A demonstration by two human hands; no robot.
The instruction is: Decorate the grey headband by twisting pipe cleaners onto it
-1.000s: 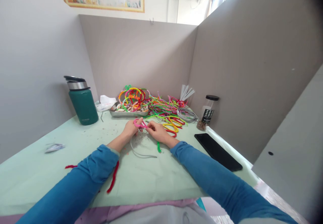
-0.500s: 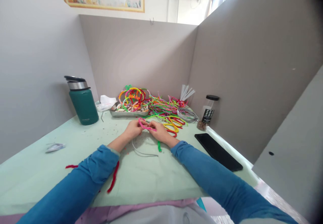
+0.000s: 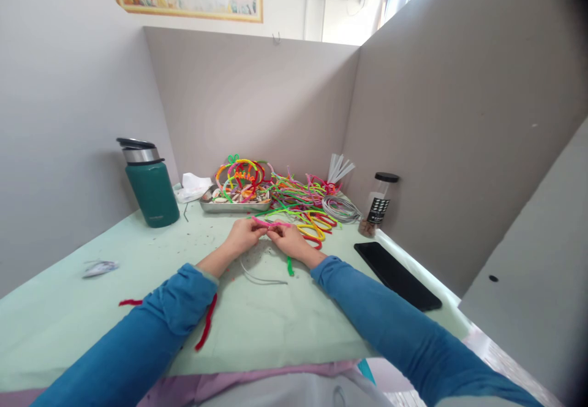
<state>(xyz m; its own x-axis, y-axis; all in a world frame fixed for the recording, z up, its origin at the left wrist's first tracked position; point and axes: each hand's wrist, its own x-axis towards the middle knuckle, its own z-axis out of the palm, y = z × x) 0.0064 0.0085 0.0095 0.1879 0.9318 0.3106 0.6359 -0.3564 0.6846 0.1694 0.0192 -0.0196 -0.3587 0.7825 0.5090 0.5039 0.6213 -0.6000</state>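
A fuzzy pink pipe cleaner (image 3: 265, 222) is pinched between my two hands over the middle of the table. My left hand (image 3: 243, 237) is closed on its left part, and my right hand (image 3: 288, 240) grips its right part, with the fingertips of both hands nearly touching. A thin grey wire (image 3: 257, 280) curves across the cloth below the hands. Under my right wrist a short green pipe cleaner piece (image 3: 290, 266) shows. Red pipe cleaner (image 3: 207, 324) lies by my left forearm, partly covered by the sleeve.
Behind my hands stands a metal tray (image 3: 234, 207) with bent pipe cleaner shapes (image 3: 243, 174). Beside it lie a heap of coloured pipe cleaners (image 3: 298, 191) and a grey wire coil (image 3: 342, 210). A green bottle (image 3: 153, 193) stands left; a clear jar (image 3: 379, 205) and black phone (image 3: 397, 275) are right.
The pink pipe cleaner stood up as an open loop between the hands; now it appears flatter and lower. My fingertips have come closer together.
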